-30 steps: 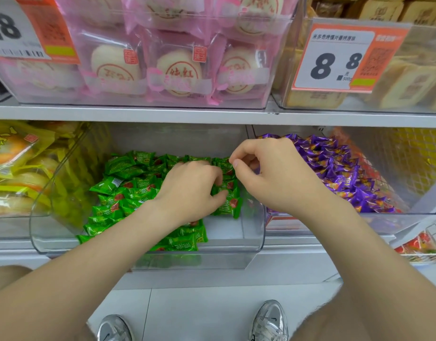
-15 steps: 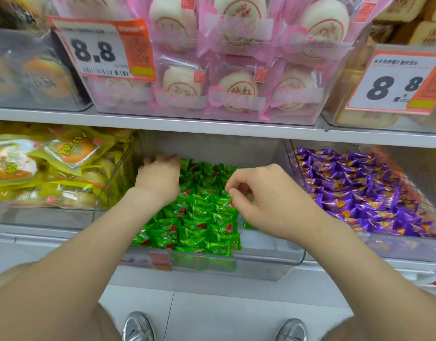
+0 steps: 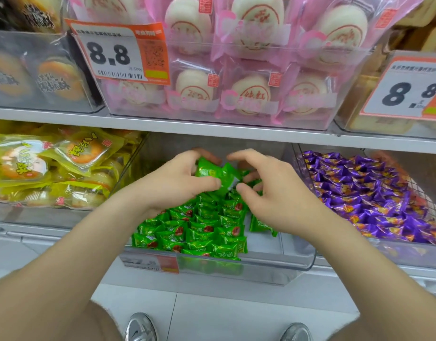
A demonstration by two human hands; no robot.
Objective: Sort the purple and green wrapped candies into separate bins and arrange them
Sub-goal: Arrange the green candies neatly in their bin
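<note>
Access to the middle bin (image 3: 298, 263) is being capped overhead by the shelf (image 3: 212, 131); its right front floor is being left bare beside the green candies (image 3: 199, 230).

Shelf stock: green candies (image 3: 202, 232) and purple candies (image 3: 364, 198), binned apart.
Green ones lie in rows across the middle bin (image 3: 298, 264), a few raised in the left hand (image 3: 172, 183); purple ones heap the right bin (image 3: 408, 254).
</note>
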